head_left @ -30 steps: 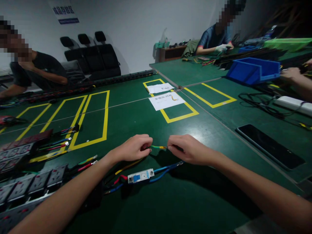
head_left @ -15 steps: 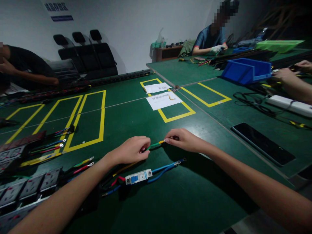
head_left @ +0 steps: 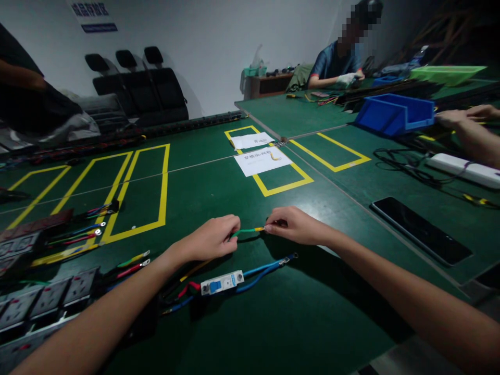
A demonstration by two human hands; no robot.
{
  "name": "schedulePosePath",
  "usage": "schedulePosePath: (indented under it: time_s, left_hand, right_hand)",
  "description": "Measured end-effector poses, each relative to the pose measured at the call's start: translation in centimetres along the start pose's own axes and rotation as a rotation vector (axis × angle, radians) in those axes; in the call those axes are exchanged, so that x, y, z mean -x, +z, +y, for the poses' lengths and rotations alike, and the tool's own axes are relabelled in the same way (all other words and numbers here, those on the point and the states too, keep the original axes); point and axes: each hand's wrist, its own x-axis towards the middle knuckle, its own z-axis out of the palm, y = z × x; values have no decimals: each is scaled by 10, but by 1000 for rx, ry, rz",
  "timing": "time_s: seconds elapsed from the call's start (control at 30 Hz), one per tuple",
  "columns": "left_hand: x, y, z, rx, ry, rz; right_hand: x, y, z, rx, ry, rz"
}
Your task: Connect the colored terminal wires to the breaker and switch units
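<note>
A green-and-yellow wire stretches between my two hands above the table. My left hand is closed round its green part. At its yellow-sleeved end, my right hand pinches the tip with thumb and forefinger; whatever terminal is there is mostly hidden by the fingers. Just in front of my hands lies a white circuit breaker with a blue switch. Blue wires run from its right side to ring terminals, and red, black and blue wires leave its left side. Socket modules sit by my left forearm.
Wires with ring terminals lie at left. A phone, a white power strip and a blue bin are on the right. Paper labels lie ahead. Co-workers are across the table, at far left and at the right edge.
My hands stay nearly in place, with slightly more wire showing between them. At far left, a co-worker who was bent low now stands higher. The hands at the right edge shifted slightly.
</note>
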Motion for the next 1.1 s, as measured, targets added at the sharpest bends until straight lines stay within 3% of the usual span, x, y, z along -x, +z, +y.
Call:
schedulePosePath:
  time_s: [0.23,0.83,0.97,1.1]
  left_hand:
    - [2,-2,-1,7,-42,0]
    - [-2,2,-2,396,-182,50]
    - [-3,2,-4,333,-125,103]
    - [-5,1,-2,273,-48,54]
  right_hand:
    - [-1,5,-3,7,28,25]
    - [2,13,-13,26,44,78]
    - [2,15,-11,26,47,86]
    - [0,13,-2,-88,94,46]
